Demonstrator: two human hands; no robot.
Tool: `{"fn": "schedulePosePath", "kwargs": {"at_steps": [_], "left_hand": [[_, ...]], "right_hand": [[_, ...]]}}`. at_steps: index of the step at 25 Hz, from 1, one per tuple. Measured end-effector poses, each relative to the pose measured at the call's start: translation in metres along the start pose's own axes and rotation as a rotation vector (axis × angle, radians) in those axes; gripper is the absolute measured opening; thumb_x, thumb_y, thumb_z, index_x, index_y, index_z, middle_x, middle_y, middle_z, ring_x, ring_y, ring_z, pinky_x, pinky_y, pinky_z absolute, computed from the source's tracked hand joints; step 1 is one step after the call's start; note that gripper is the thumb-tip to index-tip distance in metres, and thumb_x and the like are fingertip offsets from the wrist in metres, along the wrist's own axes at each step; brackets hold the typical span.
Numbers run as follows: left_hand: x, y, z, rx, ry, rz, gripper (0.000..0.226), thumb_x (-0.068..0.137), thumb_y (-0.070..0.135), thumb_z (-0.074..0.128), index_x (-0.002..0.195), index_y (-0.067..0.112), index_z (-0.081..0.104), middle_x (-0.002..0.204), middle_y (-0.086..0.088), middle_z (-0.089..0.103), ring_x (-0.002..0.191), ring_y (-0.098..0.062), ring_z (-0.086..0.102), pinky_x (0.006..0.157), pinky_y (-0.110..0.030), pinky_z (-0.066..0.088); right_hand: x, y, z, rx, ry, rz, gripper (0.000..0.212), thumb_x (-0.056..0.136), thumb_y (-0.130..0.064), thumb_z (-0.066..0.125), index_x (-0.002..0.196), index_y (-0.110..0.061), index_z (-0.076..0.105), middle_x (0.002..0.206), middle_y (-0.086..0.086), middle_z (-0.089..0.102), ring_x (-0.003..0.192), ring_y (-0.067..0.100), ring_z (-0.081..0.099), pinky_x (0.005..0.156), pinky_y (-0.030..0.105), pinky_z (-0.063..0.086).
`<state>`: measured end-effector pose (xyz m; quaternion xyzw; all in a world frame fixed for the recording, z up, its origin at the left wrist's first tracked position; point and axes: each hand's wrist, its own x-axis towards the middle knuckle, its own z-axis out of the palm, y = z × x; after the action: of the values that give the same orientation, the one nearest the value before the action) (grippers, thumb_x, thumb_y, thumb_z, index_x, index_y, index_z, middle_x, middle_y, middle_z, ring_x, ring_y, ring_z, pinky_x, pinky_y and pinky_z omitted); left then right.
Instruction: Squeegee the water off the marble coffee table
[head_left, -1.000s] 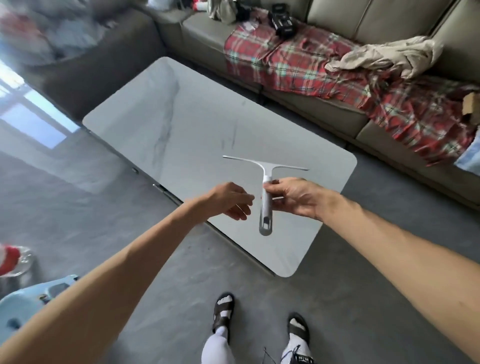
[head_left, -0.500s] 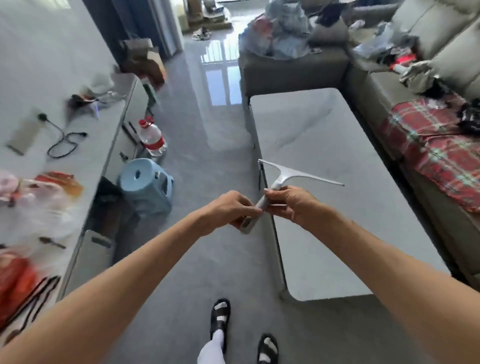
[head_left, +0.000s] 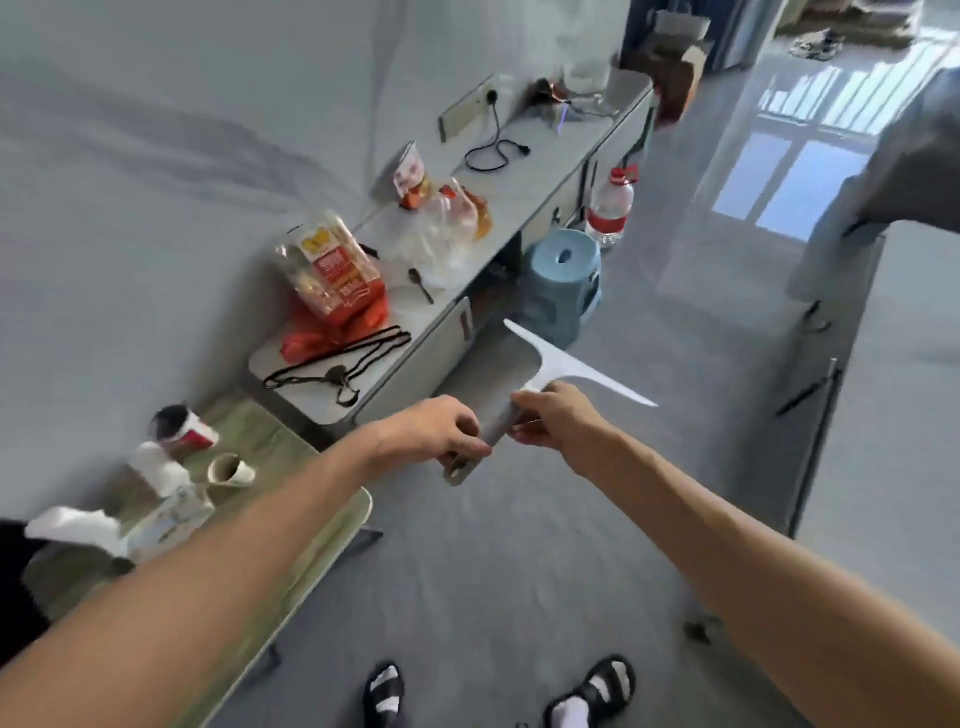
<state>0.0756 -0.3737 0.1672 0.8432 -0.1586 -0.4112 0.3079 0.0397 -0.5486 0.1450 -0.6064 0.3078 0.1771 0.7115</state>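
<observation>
A white T-shaped squeegee (head_left: 550, 366) hangs in the air in front of me, blade pointing away and to the right. My left hand (head_left: 441, 428) is closed around the lower end of its grey handle. My right hand (head_left: 553, 415) pinches the handle higher up, just under the blade. The marble coffee table (head_left: 893, 415) shows only as a pale slab along the right edge, well to the right of both hands.
A low white cabinet (head_left: 519, 171) along the wall carries snack bags, a cable and black hangers. A blue plastic stool (head_left: 563, 283) and a water bottle (head_left: 610, 208) stand beside it. A small green table (head_left: 291, 551) with cups sits at lower left. Grey floor lies underfoot.
My view has swung left, away from the sofa and coffee table toward the wall cabinet. My left hand has closed on the squeegee handle, which my right hand was holding alone.
</observation>
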Motion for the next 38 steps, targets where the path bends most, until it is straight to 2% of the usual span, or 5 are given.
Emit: {"fn": "schedulePosePath", "kwargs": {"at_steps": [8, 19, 26, 30, 38], "left_hand": [[-0.091, -0.338, -0.055, 0.047, 0.147, -0.259, 0.033, 0.077, 0.028, 0.074, 0.056, 0.019, 0.051, 0.067, -0.002, 0.054, 0.059, -0.014, 0.048, 0.058, -0.029, 0.038], [-0.090, -0.673, 0.057, 0.006, 0.227, -0.517, 0.029, 0.080, 0.015, 0.066, 0.063, 0.025, 0.045, 0.070, -0.005, 0.063, 0.065, -0.023, 0.061, 0.060, -0.038, 0.052], [-0.082, -0.744, 0.079, 0.051, 0.317, -0.580, 0.021, 0.081, 0.016, 0.063, 0.067, 0.018, 0.047, 0.075, -0.015, 0.066, 0.071, -0.030, 0.065, 0.060, -0.039, 0.048], [-0.074, -0.752, 0.077, 0.148, 0.311, -0.622, 0.014, 0.087, 0.023, 0.057, 0.081, 0.011, 0.056, 0.085, -0.017, 0.067, 0.075, -0.032, 0.064, 0.063, -0.040, 0.050], [-0.045, -0.649, 0.001, 0.135, 0.181, -0.492, 0.025, 0.087, 0.025, 0.062, 0.110, 0.017, 0.054, 0.100, -0.004, 0.064, 0.081, -0.022, 0.065, 0.065, -0.037, 0.054]], "right_hand": [[0.075, 0.142, 0.313, -0.179, -0.102, 0.184, 0.010, 0.084, 0.000, 0.066, 0.082, 0.009, 0.062, 0.086, 0.025, 0.066, 0.074, 0.033, 0.067, 0.077, 0.044, 0.059], [0.174, 0.413, 0.508, -0.496, -0.168, 0.253, 0.022, 0.060, -0.011, 0.075, 0.042, -0.017, 0.063, 0.056, 0.001, 0.066, 0.065, 0.025, 0.071, 0.062, 0.040, 0.060], [0.210, 0.481, 0.549, -0.517, -0.199, 0.355, 0.002, 0.064, -0.012, 0.073, 0.066, -0.010, 0.073, 0.072, 0.007, 0.073, 0.064, 0.018, 0.067, 0.046, 0.022, 0.049], [0.225, 0.481, 0.554, -0.425, -0.250, 0.449, 0.010, 0.083, -0.008, 0.068, 0.075, -0.001, 0.066, 0.078, 0.018, 0.067, 0.067, 0.023, 0.062, 0.073, 0.037, 0.056], [0.198, 0.349, 0.488, -0.602, -0.369, 0.426, 0.008, 0.088, -0.002, 0.059, 0.092, 0.002, 0.066, 0.071, 0.013, 0.060, 0.057, 0.019, 0.057, 0.061, 0.027, 0.052]]}}
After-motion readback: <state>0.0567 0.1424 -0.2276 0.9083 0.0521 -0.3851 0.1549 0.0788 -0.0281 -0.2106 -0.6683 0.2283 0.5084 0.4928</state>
